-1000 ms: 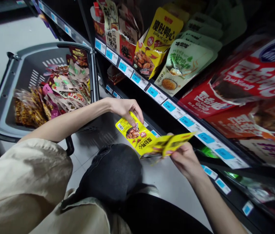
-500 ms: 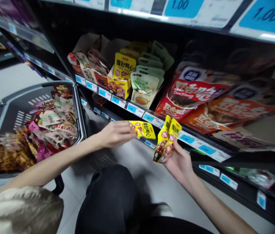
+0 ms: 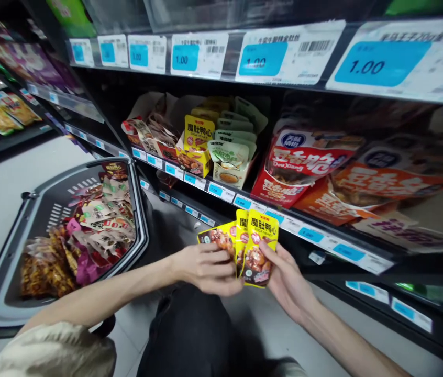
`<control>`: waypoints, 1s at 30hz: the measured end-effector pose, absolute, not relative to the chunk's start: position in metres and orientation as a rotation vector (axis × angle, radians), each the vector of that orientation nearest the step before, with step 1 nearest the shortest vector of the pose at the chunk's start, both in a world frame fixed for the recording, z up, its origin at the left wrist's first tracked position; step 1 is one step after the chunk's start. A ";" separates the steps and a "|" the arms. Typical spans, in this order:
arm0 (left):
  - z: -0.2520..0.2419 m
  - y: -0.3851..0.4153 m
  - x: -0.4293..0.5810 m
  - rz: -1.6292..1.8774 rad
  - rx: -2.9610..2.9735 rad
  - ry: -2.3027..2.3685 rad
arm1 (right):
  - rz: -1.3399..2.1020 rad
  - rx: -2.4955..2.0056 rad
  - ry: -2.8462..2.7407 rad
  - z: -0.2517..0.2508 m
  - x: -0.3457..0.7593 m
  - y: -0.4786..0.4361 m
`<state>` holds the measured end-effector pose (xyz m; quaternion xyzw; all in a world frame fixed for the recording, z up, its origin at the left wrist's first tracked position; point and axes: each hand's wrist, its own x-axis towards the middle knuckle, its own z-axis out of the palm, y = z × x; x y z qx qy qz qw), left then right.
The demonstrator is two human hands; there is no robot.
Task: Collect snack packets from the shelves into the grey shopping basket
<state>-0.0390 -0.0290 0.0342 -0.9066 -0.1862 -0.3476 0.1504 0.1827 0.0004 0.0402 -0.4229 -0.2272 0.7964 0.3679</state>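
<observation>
My left arm extends forward and inward from a beige sleeve (image 3: 56, 353); my left hand (image 3: 208, 269) is back uppermost, fingers curled, closed on the sideways yellow packet (image 3: 221, 234), whose lower part it covers; the thumb is hidden. My right arm enters from the lower right; my right hand (image 3: 286, 280) is half closed, thumb across the face of the front upright packet (image 3: 258, 259), gripping it together with the rear upright packet (image 3: 241, 230); the sideways packet lies behind these two, and all three are between my hands, before the shelf edge (image 3: 310, 234) and above my dark trouser leg (image 3: 186, 335). The floor (image 3: 58, 159) is pale and tiled; the grey basket (image 3: 43, 191) stands on it to my left, containing assorted snack packs (image 3: 99, 222). The shelf ahead carries a yellow carton (image 3: 196, 159), green pouches (image 3: 227, 152), a red bag (image 3: 298, 157) and an orange bag (image 3: 382, 180); blue-and-white price labels (image 3: 274, 57) line the shelf above.
</observation>
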 end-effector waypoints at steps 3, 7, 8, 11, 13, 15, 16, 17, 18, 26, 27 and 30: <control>0.037 -0.020 -0.047 -1.313 -2.783 -0.765 | 1.913 -1.099 -0.790 0.041 0.184 -0.004; 0.061 -0.019 -0.048 -1.794 -2.777 -1.696 | 1.825 -1.093 -1.088 0.041 0.183 -0.010; 0.066 -0.021 -0.044 -1.888 -2.859 -1.948 | 1.783 -1.082 -1.112 0.041 0.180 -0.010; 0.068 -0.030 -0.021 -2.472 -2.805 -2.438 | 1.667 -1.021 -1.049 0.043 0.165 -0.012; 0.063 -0.035 -0.007 -2.904 -2.364 -2.502 | 1.631 -0.958 -1.023 0.045 0.152 -0.012; 0.058 -0.038 0.001 -3.105 -1.998 -2.474 | 1.620 -0.901 -1.043 0.048 0.141 -0.012; 0.057 -0.039 0.002 -3.143 -1.898 -2.474 | 1.628 -0.879 -1.057 0.050 0.138 -0.011; 0.057 -0.039 0.002 -3.157 -1.837 -2.489 | 1.644 -0.860 -1.069 0.052 0.136 -0.011; 0.057 -0.039 0.001 -3.155 -1.798 -2.510 | 1.667 -0.841 -1.080 0.054 0.135 -0.010; 0.061 -0.032 -0.005 -2.770 -1.376 -2.174 | 2.109 -0.998 -0.400 0.045 0.146 0.002; 0.060 -0.033 -0.003 -2.738 -1.349 -2.121 | 2.171 -1.068 -0.270 0.044 0.145 0.003; 0.055 -0.036 0.005 -2.696 -1.455 -2.118 | 2.326 -0.969 -0.098 0.050 0.139 0.002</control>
